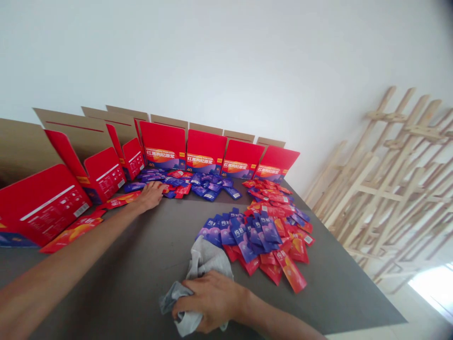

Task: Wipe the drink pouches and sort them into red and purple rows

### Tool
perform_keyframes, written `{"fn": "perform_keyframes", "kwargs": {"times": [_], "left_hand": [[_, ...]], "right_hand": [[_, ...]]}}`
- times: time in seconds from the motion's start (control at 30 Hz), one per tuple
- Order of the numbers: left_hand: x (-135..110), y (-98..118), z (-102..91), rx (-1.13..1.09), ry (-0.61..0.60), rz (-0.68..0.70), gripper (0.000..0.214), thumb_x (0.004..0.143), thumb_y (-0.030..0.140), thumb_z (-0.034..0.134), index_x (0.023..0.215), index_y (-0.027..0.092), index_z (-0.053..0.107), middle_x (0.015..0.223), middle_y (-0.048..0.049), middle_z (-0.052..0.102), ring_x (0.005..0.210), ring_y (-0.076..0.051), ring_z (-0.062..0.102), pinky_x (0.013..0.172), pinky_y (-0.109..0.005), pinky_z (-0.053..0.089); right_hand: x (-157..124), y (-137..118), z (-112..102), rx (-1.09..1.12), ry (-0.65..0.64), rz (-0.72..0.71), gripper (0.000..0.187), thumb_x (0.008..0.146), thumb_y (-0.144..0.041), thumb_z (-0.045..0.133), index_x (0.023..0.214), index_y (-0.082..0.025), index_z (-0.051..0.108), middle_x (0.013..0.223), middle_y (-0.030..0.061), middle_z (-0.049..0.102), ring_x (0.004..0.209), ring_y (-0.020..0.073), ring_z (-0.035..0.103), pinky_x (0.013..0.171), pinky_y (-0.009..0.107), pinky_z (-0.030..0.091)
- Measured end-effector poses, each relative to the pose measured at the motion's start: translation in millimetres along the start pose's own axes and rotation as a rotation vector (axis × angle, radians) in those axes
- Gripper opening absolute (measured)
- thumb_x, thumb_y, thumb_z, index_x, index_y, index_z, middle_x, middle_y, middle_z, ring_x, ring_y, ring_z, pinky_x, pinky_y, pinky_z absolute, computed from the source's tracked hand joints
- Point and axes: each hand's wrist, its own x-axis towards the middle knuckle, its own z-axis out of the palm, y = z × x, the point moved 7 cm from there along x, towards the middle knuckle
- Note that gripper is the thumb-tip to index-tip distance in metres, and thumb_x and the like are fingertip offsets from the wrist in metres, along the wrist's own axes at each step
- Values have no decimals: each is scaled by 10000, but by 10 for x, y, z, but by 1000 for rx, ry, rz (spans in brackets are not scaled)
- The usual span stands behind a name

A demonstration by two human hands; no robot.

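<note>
My right hand point(212, 300) is closed around a crumpled pale cloth point(208, 257) resting on the dark grey tabletop, at the lower middle of the view. Just beyond the cloth lies a heap of purple sachets point(244, 231) on top of red sachets point(290, 271). My left arm reaches far forward, and my left hand point(152, 194) lies at the left edge of a row of mixed purple and red sachets point(179, 182). Its fingertips touch or nearly touch the packets; whether they grip one is hidden.
Open red cartons with cardboard flaps line the back of the table point(141, 264), including a front-facing carton point(164, 146) and a large carton point(46, 203) at left. A white wall rises behind. Wooden easels point(382, 179) lean beyond the table's right edge.
</note>
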Motion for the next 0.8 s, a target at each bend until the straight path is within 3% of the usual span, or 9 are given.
{"fn": "perform_keyframes", "kwargs": {"times": [0.13, 0.23, 0.5, 0.67, 0.8], "left_hand": [[62, 128, 52, 60, -30, 208, 378, 921, 181, 530, 1251, 223, 709, 1400, -142, 637, 1360, -322, 494, 1146, -444, 370], [85, 213, 91, 87, -44, 277, 309, 965, 256, 533, 1199, 226, 732, 1337, -133, 684, 1308, -305, 543, 1125, -424, 388], [252, 213, 226, 130, -38, 173, 475, 1000, 277, 403, 1386, 148, 648, 1430, -200, 653, 1364, -340, 556, 1145, -466, 401], [372, 136, 237, 127, -148, 156, 565, 967, 354, 474, 1477, 135, 576, 1521, -227, 594, 1431, -388, 514, 1174, -560, 360], [411, 146, 156, 125, -228, 210, 625, 892, 433, 607, 1455, 163, 597, 1530, -215, 589, 1431, -381, 503, 1184, -525, 353]], "right_hand": [[1, -1, 0, -25, 20, 7, 331, 1024, -520, 567, 1295, -330, 573, 1090, -18, 647, 868, 140, 637, 622, 266, 377], [1, -5, 1, -28, 13, 13, 333, 1029, -527, 558, 1299, -333, 574, 1094, -17, 653, 877, 141, 648, 606, 261, 373], [-3, -14, -9, -11, 18, 15, 340, 1041, -510, 537, 1326, -328, 572, 1121, -9, 662, 872, 146, 656, 634, 264, 421], [4, 6, -3, 2, 14, 19, 345, 1034, -506, 543, 1323, -320, 576, 1109, -9, 664, 863, 140, 644, 637, 243, 414], [2, 7, -9, -4, 9, 13, 333, 1036, -490, 536, 1322, -322, 573, 1117, -10, 661, 866, 136, 645, 645, 242, 420]]}}
